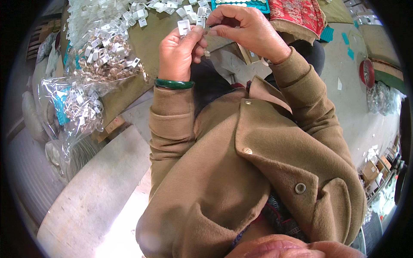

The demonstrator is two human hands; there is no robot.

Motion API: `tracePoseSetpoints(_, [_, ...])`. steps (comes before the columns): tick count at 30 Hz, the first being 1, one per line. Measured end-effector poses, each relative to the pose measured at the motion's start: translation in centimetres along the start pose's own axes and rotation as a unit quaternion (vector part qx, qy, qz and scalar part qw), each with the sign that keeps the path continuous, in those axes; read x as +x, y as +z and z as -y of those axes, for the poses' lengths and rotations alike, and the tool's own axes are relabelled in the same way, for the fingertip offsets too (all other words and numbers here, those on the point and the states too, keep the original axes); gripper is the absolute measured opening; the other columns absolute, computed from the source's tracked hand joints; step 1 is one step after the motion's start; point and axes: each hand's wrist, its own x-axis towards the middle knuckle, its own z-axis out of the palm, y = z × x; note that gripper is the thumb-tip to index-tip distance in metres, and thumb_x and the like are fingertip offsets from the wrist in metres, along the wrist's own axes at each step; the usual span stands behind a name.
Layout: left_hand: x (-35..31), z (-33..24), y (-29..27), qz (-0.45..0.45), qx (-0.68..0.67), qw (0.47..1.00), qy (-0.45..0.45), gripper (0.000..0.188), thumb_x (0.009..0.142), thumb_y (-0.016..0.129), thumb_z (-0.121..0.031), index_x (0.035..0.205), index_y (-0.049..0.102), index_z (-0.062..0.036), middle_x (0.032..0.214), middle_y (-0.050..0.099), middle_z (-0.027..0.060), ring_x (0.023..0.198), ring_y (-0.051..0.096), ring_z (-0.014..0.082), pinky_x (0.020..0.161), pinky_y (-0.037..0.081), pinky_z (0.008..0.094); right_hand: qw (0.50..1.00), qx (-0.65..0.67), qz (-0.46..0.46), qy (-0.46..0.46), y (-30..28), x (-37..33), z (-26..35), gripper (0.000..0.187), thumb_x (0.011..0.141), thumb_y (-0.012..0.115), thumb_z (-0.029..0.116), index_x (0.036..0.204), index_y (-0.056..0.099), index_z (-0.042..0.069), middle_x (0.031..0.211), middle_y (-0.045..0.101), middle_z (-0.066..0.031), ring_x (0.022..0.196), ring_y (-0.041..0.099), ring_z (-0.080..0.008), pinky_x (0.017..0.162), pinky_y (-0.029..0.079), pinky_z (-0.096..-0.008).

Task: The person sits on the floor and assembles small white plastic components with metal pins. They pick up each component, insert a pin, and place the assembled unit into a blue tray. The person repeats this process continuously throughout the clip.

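Observation:
My left hand (178, 53) pinches a small white plastic card (184, 26) between thumb and fingers, with a green bangle (174, 84) on its wrist. My right hand (245, 28) is curled just to the right of it, fingertips closed on a tiny piece that meets the card; a small metal bit (207, 53) hangs below. Both hands are raised over the brown table (159, 32). Brown coat sleeves cover both forearms.
Loose white cards (133, 13) and a clear bag of gold-coloured clips (107, 58) lie on the table at left. Another clear bag (77, 109) hangs off its edge. A teal tray (254, 5) and a red patterned cloth (301, 13) are at the back. Cardboard boxes (372, 170) stand on the floor at right.

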Motion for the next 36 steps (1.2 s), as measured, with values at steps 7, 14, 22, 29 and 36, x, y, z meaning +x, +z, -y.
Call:
tracePoseSetpoints(7, [-0.3,0.4,0.0,0.066,-0.123,0.987,-0.084,0.015,0.087,0.069,-0.014,0.096,0.064,-0.0041,0.066,0.049,-0.0058,0.05,0.037,0.0009,0.044,0.03,0.0169,0.962,0.261,0.044,0.069,-0.4,-1.0,-2.3,0.021,0.085,0.065,-0.002,0.105,0.065,0.001,0.094,0.067,-0.0012,0.087,0.059,-0.009,0.08,0.048,-0.0256])
tracePoseSetpoints(14, [-0.4,1.0,1.9,0.011,-0.14,0.987,-0.071,0.015,0.086,0.069,-0.011,0.098,0.062,-0.0042,0.063,0.044,-0.0074,0.049,0.036,0.0013,0.044,0.03,0.018,0.984,-0.101,-0.074,-0.126,-1.3,-1.6,-1.9,0.014,0.092,0.059,0.001,0.105,0.064,0.003,0.087,0.062,0.0021,0.08,0.06,-0.0109,0.07,0.051,-0.029])
tracePoseSetpoints(22, [-0.1,2.8,4.7,-0.072,-0.092,0.986,0.12,0.011,0.084,0.069,-0.002,0.094,0.066,-0.0027,0.076,0.059,-0.0053,0.061,0.047,0.0011,0.054,0.036,0.0169,0.945,0.298,-0.085,0.109,1.4,-2.0,-3.3,0.017,0.089,0.07,0.009,0.104,0.065,0.005,0.089,0.062,0.002,0.072,0.054,-0.0038,0.063,0.046,-0.0188])
tracePoseSetpoints(29, [0.0,2.9,5.2,-0.105,0.044,0.974,0.197,0.009,0.082,0.066,0.003,0.09,0.067,-0.0011,0.082,0.062,-0.0039,0.071,0.053,0.0034,0.06,0.042,0.0179,0.856,0.49,-0.097,0.131,2.4,-2.4,-3.9,0.007,0.091,0.066,0.007,0.098,0.063,0.008,0.089,0.062,0.0021,0.07,0.055,-0.0053,0.064,0.046,-0.019])
tracePoseSetpoints(36, [-0.1,2.6,5.0,-0.03,-0.074,0.996,0.031,0.015,0.086,0.066,-0.005,0.101,0.067,-0.0045,0.074,0.062,-0.0029,0.053,0.041,-0.0002,0.045,0.029,0.0181,0.852,0.496,-0.137,0.095,1.6,-2.4,-4.3,0.007,0.094,0.062,0.009,0.101,0.06,0.008,0.087,0.059,0.0025,0.069,0.054,-0.0055,0.063,0.045,-0.0196])
